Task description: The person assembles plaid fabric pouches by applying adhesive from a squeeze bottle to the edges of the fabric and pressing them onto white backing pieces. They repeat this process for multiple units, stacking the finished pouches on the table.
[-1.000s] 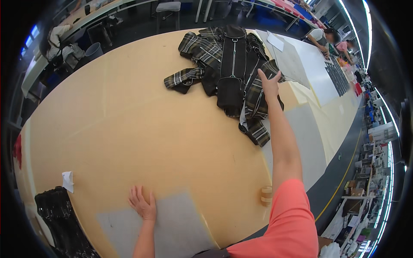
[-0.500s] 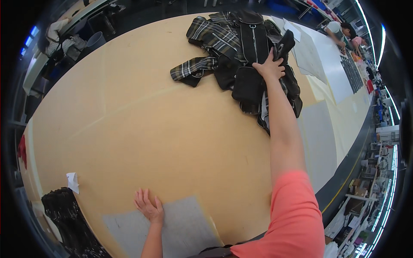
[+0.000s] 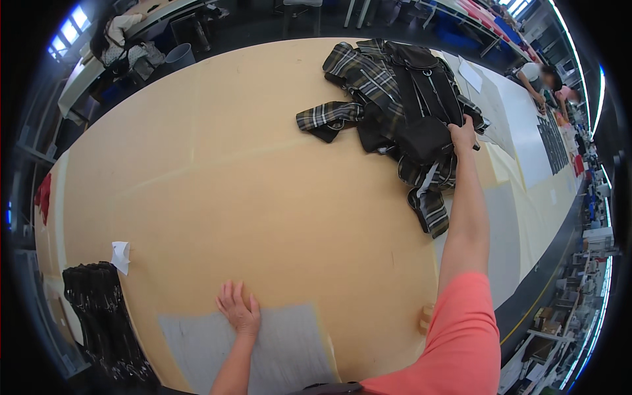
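The sewn piece (image 3: 395, 108) is an irregular assembly of matt black fabric and plaid fabric, the plaid checked in dark, olive-brown and white lines. A black centre panel carries light lengthwise lines, a small metal ring near its upper end, and a rounded black pocket (image 3: 423, 141) at its lower end. Plaid sections lie gathered at the left of the panel; a plaid band (image 3: 322, 117) projects to the left, and a plaid strip (image 3: 434, 214) extends below the pocket. The piece is located at the far right portion of the tan tabletop (image 3: 263, 191). The right hand (image 3: 463, 133) is at the right side of the piece, beside the pocket, with the arm extended. Its thumb and fingers are closed on the black edge; the fingertips are partly hidden. The pocket lies immediately left of this hand, and the plaid strip lies below it, left of the forearm. The left hand (image 3: 239, 311) is open, palm down, fingers spread, at the upper edge of a grey sheet (image 3: 289, 342). The sewn piece is well apart from it, beyond and to the right.
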Demonstrator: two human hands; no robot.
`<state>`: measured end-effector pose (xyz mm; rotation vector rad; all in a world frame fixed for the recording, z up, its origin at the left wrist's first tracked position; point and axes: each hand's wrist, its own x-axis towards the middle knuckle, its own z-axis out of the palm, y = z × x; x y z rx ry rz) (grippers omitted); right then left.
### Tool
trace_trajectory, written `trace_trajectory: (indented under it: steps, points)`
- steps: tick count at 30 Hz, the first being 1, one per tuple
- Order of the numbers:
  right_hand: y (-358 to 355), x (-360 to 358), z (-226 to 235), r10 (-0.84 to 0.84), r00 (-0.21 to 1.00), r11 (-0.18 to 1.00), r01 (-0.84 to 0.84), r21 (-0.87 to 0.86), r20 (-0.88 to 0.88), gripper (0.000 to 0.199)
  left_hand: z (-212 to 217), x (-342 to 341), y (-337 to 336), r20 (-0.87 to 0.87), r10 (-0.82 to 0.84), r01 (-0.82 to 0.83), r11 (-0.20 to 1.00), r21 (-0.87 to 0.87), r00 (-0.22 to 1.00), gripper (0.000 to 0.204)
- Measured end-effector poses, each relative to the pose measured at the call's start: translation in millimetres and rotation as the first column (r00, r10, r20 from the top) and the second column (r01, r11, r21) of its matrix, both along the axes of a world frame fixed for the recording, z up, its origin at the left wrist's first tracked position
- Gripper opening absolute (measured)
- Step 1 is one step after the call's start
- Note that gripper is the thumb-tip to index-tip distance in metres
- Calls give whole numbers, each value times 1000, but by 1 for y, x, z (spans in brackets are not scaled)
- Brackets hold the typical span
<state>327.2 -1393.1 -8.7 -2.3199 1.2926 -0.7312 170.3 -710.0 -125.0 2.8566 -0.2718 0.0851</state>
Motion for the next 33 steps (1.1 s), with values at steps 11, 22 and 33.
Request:
trace_trajectory:
  steps: [11, 22, 33]
  points:
    - [160, -8, 48, 594, 778, 794, -529, -300, 201, 51, -2, -2, -8, 29, -20, 19, 1000, 22, 999, 51]
    - [373, -8, -54, 935, 244, 182, -954, -238, -259, 25, 1, 4, -6, 30, -35, 35, 999, -9, 999, 51]
    - [401, -90, -47, 958, 274, 278, -960, -33, 88, 58, 8, -1, -10, -25, 9, -10, 999, -49, 1000, 50]
